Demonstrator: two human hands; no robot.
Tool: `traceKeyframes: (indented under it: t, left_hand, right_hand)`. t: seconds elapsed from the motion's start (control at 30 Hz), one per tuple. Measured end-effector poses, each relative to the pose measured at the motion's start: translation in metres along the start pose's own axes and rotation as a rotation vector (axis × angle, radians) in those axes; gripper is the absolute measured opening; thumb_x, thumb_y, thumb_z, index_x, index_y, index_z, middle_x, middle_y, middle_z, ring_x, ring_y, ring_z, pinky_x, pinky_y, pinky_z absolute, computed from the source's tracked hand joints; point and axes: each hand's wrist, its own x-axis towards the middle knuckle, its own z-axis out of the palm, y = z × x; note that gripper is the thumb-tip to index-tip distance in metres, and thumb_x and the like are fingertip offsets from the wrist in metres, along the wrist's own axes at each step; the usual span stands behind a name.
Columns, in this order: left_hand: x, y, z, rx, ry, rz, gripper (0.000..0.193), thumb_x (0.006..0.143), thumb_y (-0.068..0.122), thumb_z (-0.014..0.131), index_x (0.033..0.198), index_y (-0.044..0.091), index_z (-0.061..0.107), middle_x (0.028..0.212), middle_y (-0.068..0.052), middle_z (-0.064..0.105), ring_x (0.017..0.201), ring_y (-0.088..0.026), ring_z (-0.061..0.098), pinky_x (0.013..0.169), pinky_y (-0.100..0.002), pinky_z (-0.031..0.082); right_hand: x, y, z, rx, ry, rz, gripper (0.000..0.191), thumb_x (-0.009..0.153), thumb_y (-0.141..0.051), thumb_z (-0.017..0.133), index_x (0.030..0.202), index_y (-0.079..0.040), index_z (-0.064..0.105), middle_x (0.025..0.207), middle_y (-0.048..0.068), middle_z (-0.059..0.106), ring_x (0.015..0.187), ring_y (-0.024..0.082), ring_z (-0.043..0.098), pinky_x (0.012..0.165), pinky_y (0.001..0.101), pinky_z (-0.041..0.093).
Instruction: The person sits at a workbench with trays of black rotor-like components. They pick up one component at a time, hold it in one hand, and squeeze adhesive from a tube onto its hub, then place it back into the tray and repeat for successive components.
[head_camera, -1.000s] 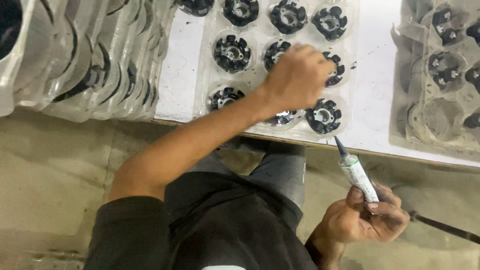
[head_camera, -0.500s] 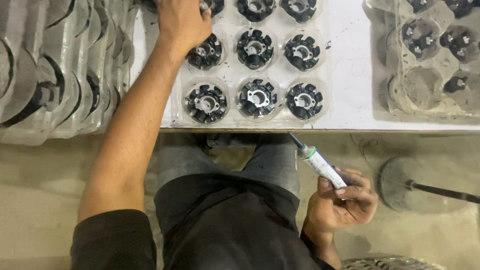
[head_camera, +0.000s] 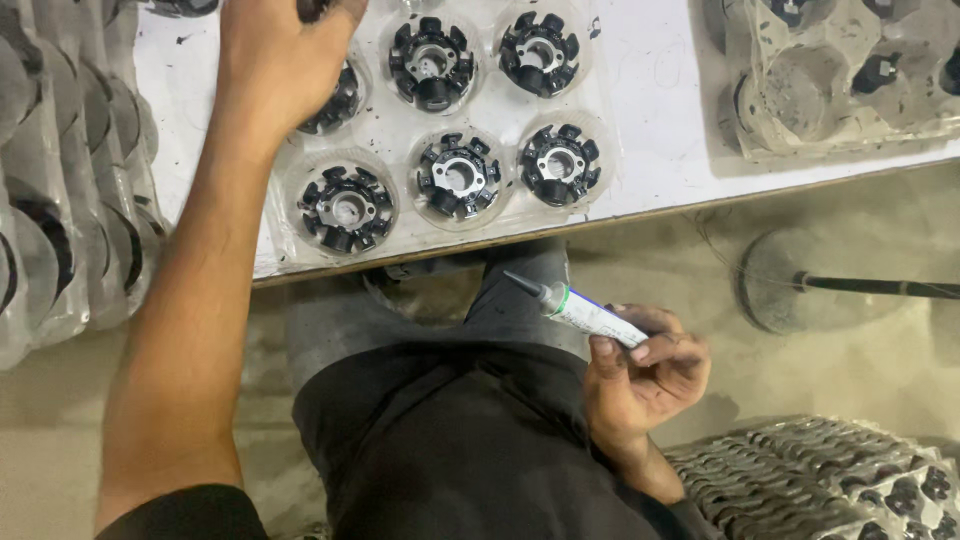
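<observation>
My left hand (head_camera: 280, 65) reaches across a clear plastic tray (head_camera: 397, 128) on the white table (head_camera: 665, 140). It rests over a black ring-shaped part (head_camera: 338, 100) in the tray's left column, and its fingertips run past the top edge of the view. Other black slotted parts sit in the cells, such as one at the front left (head_camera: 347, 208) and one in the middle (head_camera: 458, 177). My right hand (head_camera: 645, 375) is below the table edge, over my lap, gripping a white tube (head_camera: 590, 315) with a grey pointed nozzle aimed up and left.
A stack of clear trays (head_camera: 60, 200) stands on edge at the left. Another tray (head_camera: 830, 80) with a few dark parts lies at the table's right. On the floor are a round stand base (head_camera: 785, 285) and a pile of filled trays (head_camera: 830, 480).
My left hand has travelled left and farther up the tray, from the right column to the left one. The right hand with the tube has stayed low near my lap.
</observation>
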Motion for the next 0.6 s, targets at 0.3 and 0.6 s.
traceKeyframes:
  t: [0.3,0.6]
  left_hand:
    - [-0.098,0.115,-0.024,-1.594,-0.022,-0.210,0.059,0.092,0.016,0.081,0.142,0.011,0.051,0.135,-0.017,0.060,0.129,-0.027,0.060,0.116,-0.040,0.052]
    - [-0.126,0.135,0.009,-2.151,0.059,-0.678,0.067,0.096,0.029,0.066,0.151,-0.004,0.045,0.155,-0.029,0.048,0.143,-0.043,0.051,0.125,-0.052,0.043]
  right_hand:
    - [0.006,0.013,-0.001,0.256,0.046,0.099,0.044,0.090,0.008,0.082,0.109,-0.010,0.047,0.110,0.017,0.068,0.111,0.023,0.068,0.105,0.0393,0.055]
    - [0.001,0.011,0.001,0.214,0.030,0.036,0.043,0.093,0.006,0.082,0.110,-0.011,0.046,0.112,0.017,0.069,0.112,0.023,0.068,0.104,0.0356,0.057]
